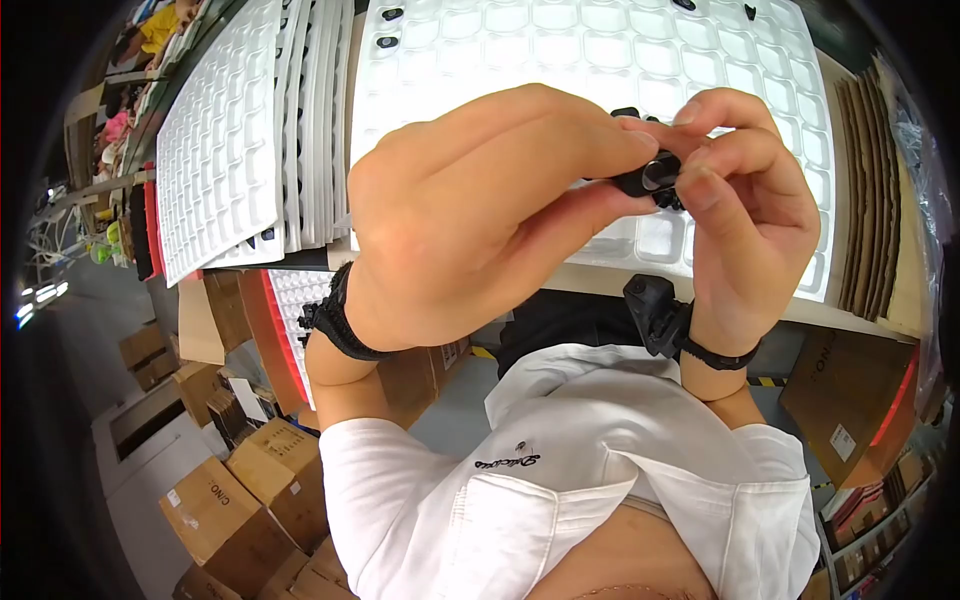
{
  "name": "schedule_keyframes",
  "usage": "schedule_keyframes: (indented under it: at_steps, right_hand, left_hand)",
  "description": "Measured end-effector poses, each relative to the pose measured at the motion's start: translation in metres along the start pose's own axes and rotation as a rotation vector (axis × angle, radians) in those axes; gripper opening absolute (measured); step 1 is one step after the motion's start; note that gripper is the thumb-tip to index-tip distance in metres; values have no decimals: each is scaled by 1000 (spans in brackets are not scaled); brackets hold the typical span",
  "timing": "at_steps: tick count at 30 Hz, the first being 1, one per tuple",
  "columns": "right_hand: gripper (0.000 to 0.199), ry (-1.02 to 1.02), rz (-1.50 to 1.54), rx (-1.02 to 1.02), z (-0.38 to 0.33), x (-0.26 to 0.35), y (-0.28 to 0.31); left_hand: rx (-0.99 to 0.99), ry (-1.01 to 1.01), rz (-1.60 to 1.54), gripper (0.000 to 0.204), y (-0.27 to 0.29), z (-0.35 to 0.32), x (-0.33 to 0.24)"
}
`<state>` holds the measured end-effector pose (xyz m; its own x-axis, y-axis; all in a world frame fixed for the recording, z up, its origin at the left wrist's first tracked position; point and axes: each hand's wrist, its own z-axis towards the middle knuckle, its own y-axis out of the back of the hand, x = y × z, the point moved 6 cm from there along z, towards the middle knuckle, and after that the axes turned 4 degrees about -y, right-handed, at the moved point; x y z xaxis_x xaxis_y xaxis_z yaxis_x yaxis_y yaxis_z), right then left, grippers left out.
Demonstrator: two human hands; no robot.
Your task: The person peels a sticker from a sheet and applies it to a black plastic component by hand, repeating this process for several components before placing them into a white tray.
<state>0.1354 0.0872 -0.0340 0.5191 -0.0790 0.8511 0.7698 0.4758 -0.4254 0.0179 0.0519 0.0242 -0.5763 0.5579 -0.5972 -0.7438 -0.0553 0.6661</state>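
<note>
My left hand (pixel 460 200) pinches a small black cylindrical part (pixel 632 182) between thumb and fingers, above a white compartmented plastic tray (pixel 535 55). From the right, my right hand (pixel 755 195) closes thumb and forefinger on the end of the same part, where a shiny round face shows. Other dark bits appear just behind and below the fingers; whether they belong to the part, I cannot tell. Two small black pieces with light centres (pixel 387 42) sit in compartments at the tray's far left. Most of the compartments around my hands look bare.
Stacked white trays (pixel 225 130) lean at the left of the table. Brown cardboard sheets (pixel 868 200) stand along the right side. Cardboard boxes (pixel 215 510) fill the floor at the lower left, and another carton (pixel 840 400) is at the lower right.
</note>
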Motion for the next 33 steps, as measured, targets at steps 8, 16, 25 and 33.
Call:
schedule_keyframes:
  at_steps: [8,16,25,33]
  right_hand:
    - [2,26,-43,-33,-3,-4,-6]
    - [2,48,-250,-121,-7,-5,2]
    - [35,17,-114,-134,4,-11,-6]
    - [38,-130,-111,-48,2,-25,7]
  left_hand:
    - [-85,-21,1,24,1,-10,4]
    - [-89,-105,3,23,3,-10,7]
    - [-82,-61,52,22,4,-13,17]
    - [-61,-73,144,20,-10,-8,30]
